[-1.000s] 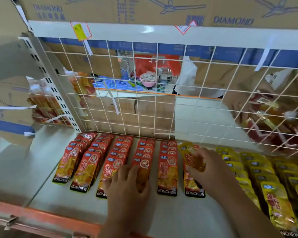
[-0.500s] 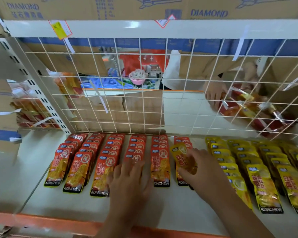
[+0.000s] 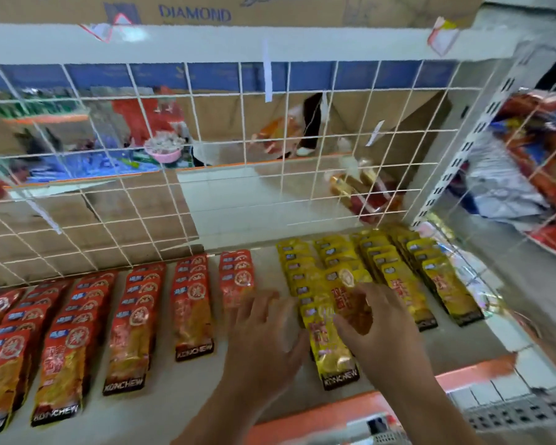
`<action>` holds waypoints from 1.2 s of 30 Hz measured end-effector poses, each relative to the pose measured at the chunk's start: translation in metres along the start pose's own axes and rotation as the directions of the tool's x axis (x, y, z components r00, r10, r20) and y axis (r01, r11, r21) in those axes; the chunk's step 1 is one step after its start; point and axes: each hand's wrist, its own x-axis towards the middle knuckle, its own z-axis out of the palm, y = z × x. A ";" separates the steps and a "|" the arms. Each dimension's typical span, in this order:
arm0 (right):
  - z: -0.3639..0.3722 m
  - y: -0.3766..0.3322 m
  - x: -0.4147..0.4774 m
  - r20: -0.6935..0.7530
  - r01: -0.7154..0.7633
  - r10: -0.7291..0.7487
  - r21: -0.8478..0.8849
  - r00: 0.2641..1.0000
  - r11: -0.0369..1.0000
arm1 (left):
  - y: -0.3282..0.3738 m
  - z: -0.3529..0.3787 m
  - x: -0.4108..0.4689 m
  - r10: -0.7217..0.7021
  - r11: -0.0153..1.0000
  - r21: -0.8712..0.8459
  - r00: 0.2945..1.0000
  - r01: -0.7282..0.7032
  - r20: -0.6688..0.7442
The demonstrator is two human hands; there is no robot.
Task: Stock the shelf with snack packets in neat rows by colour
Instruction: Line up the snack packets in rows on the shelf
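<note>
White shelf (image 3: 180, 398), wire mesh back (image 3: 242, 130), cardboard box (image 3: 270, 11) above

Both hands reach forward: left hand (image 3: 264, 342) flat, fingers spread; right hand (image 3: 379, 329) pinches a yellow packet (image 3: 347, 284).

Rows of red packets (image 3: 193, 316): six, the leftmost cut off by the edge of the view.
Rows of yellow packets (image 3: 411, 300): four.
Packet colours on the shelf (image 3: 180, 399): two, red and yellow.
Packets per row: overlapped and blurred, so no sure count; the red row next to the yellow rows shows the fewest.
Loose yellow packet (image 3: 350, 284): one, pinched in the right hand.
Hands: two, the left hand (image 3: 264, 342) and the right hand (image 3: 376, 322).
Cardboard box (image 3: 193, 12) marked DIAMOND: one in view.
Wire grid panels (image 3: 244, 130): two, one at the back and one at the right side.
Pink bowl (image 3: 164, 149) behind the grid: one.
</note>
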 end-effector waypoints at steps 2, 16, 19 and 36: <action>-0.006 0.020 -0.004 -0.007 -0.082 0.082 -0.042 0.997 0.996 | 0.010 0.010 0.005 0.022 0.998 -0.053 1.000 -0.022 -0.014; 0.017 0.063 -0.014 -0.090 -0.090 0.079 -0.129 0.993 0.987 | 0.017 0.032 -0.001 0.044 0.994 -0.102 0.999 -0.045 -0.017; 0.021 0.065 -0.014 -0.108 -0.070 0.054 -0.154 0.993 0.986 | 0.017 0.033 -0.002 0.038 0.995 -0.094 0.999 -0.039 -0.017; 0.021 0.065 -0.014 -0.143 -0.060 0.041 -0.136 0.989 0.989 | 0.016 0.034 -0.002 0.011 0.995 -0.103 1.000 -0.012 -0.010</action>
